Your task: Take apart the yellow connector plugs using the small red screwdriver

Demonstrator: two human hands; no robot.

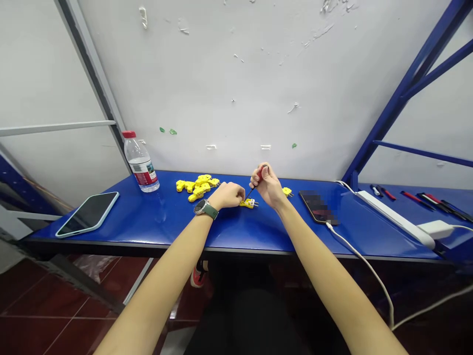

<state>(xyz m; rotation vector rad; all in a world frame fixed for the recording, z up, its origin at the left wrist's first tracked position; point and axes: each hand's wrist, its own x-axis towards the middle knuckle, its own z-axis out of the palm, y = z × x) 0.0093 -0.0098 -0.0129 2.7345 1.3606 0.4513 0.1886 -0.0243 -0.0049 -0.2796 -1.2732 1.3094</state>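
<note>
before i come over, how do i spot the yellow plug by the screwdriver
On the glossy blue tabletop, find the left hand wearing a green-strapped watch. Just right of it lies the yellow two-pin plug. Of all the yellow plugs, only it has a red-handled screwdriver pointed at it.

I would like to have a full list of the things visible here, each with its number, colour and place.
table: one, blue, centre
front plug: one, yellow with pale end, table centre
piled plugs: several, yellow, left of centre
right plug: one, yellow, right of centre
screwdriver: one, red handle, dark shaft, centre
bottle: one, clear, red cap, back left
pale-edged phone: one, dark screen, left
black phone: one, black, right
cable: white, plugged into black phone; total count unclear
power strip: one, white, right
adapter: one, white, right
tools: several, mostly red and black, far right
wall: white, behind
watch: one, green strap, left of centre
left hand: one, at front plug
right hand: one, gripping screwdriver
</note>
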